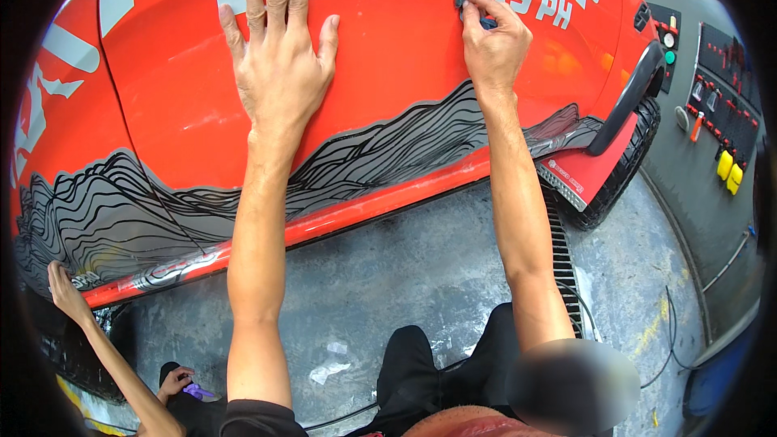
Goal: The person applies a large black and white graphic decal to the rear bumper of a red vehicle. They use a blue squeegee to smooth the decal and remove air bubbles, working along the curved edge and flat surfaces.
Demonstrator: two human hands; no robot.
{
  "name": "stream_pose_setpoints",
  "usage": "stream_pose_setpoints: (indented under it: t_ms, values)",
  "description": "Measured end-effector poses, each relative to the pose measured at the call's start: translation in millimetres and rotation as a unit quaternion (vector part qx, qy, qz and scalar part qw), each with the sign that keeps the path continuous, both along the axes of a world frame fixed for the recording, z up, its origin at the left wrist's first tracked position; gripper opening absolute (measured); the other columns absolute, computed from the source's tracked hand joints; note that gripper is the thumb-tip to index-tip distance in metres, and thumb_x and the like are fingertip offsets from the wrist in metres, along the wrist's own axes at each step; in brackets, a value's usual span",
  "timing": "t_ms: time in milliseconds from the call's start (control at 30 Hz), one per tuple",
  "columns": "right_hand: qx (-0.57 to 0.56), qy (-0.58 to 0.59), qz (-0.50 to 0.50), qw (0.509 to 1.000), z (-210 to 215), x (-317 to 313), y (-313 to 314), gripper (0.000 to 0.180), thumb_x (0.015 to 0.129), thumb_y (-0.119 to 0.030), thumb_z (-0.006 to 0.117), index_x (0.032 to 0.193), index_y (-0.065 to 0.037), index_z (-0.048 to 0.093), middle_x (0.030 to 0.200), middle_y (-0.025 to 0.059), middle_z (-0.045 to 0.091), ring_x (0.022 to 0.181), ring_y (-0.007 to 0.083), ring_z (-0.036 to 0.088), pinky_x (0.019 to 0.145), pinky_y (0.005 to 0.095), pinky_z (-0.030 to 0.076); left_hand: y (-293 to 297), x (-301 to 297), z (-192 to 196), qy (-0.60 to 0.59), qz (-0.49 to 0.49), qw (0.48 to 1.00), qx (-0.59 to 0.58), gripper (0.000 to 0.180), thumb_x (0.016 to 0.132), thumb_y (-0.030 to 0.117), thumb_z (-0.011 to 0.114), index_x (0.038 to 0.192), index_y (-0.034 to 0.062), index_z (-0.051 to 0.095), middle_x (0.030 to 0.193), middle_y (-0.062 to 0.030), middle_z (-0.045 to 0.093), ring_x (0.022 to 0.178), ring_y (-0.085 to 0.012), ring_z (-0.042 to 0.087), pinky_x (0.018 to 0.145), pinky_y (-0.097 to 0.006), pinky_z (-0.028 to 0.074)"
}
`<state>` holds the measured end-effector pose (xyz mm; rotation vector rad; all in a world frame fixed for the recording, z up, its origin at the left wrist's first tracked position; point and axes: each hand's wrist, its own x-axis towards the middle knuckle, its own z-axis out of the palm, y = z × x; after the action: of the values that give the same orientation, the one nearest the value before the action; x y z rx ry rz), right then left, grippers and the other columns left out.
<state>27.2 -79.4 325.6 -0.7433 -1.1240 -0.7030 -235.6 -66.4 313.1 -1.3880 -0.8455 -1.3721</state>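
Note:
My left hand (279,73) lies flat on the red side panel of a vehicle (380,57), its fingers stretched over pale grey lettering. It holds nothing. To the right, my right hand (495,40) is closed in a pinch on a small dark teal piece (460,0), pressed to or held close against the panel by the lettering. Most of that piece is hidden by my fingers, so whether it is a cloth or a pad does not show. Below both hands runs a grey decal with black wavy lines (388,146).
At the lower left, a co-worker's hand (69,291) touches the vehicle's lower side; another hand (178,380) is near something purple (197,391). A tyre (623,170) stands at right. Beyond are a floor grate (560,251), a cable (673,332) and a wall tool board (720,105).

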Motion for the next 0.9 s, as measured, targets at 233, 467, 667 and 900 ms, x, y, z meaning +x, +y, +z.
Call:
stream_pose_setpoints:
  t_ms: [233,467,667,900]
  values:
    - [0.014,0.106,0.016,0.994,15,31,-14,0.017,0.094,-0.013,0.077,0.107,-0.009,0.085,0.087,0.0059,0.078,0.078,0.0173,0.074,0.070,0.0352,0.057,2,0,0,-0.004,-0.007,1.000,0.004,0.078,0.109,0.050,0.055,0.173,0.0165,0.027,0.182,0.0030,0.016,0.168,-0.0226,0.009,0.134,-0.057,0.012]
    - [0.061,-0.009,-0.072,0.995,45,43,4,0.018,0.095,-0.019,0.076,0.106,-0.009,0.085,0.093,0.0112,0.079,0.079,0.0256,0.074,0.074,0.0408,0.058,2,3,0,-0.008,0.001,1.000,0.009,0.078,0.109,0.050,0.056,0.173,0.0169,0.027,0.182,0.0034,0.017,0.168,-0.0221,0.010,0.134,-0.057,0.013]
    - [0.017,0.019,-0.091,0.996,57,49,1,0.020,0.096,-0.022,0.073,0.105,-0.010,0.085,0.088,0.0092,0.079,0.080,0.0272,0.076,0.072,0.0425,0.058,2,1,1,-0.004,-0.016,1.000,0.020,0.078,0.108,0.049,0.057,0.173,0.0177,0.027,0.182,0.0039,0.018,0.168,-0.0217,0.010,0.134,-0.057,0.014]
    - [0.015,-0.042,-0.116,0.992,33,42,-3,0.017,0.096,-0.021,0.073,0.103,-0.010,0.084,0.089,0.0092,0.077,0.076,0.0267,0.074,0.068,0.0425,0.057,5,1,0,-0.007,-0.003,1.000,0.018,0.078,0.108,0.049,0.057,0.173,0.0178,0.027,0.182,0.0038,0.018,0.168,-0.0215,0.011,0.134,-0.057,0.015]
